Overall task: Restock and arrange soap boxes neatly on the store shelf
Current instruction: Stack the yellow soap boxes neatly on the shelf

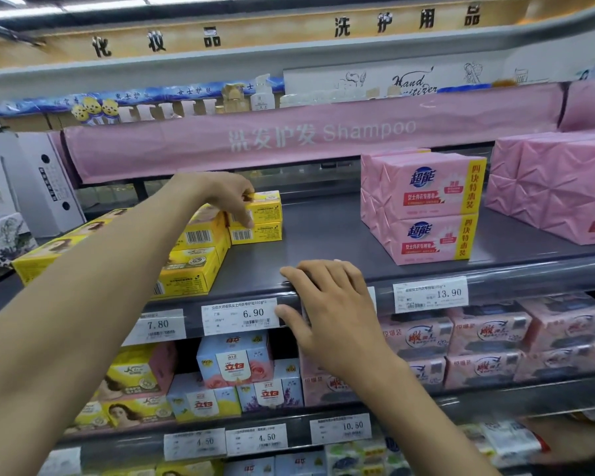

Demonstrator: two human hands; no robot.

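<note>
Grey shelf (323, 231) across the middle. Pink packs (423, 207) stacked at its right, yellow soap boxes (193, 249) piled at its left. Left hand (227, 195) pinching the top yellow box (267, 204) of the rear stack on that shelf. Right hand (327, 304) spread flat on its front edge, holding nothing.

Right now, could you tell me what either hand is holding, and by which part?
The left hand grips the upper yellow soap box at its left end. The right hand holds nothing; it rests on the shelf edge.
</note>
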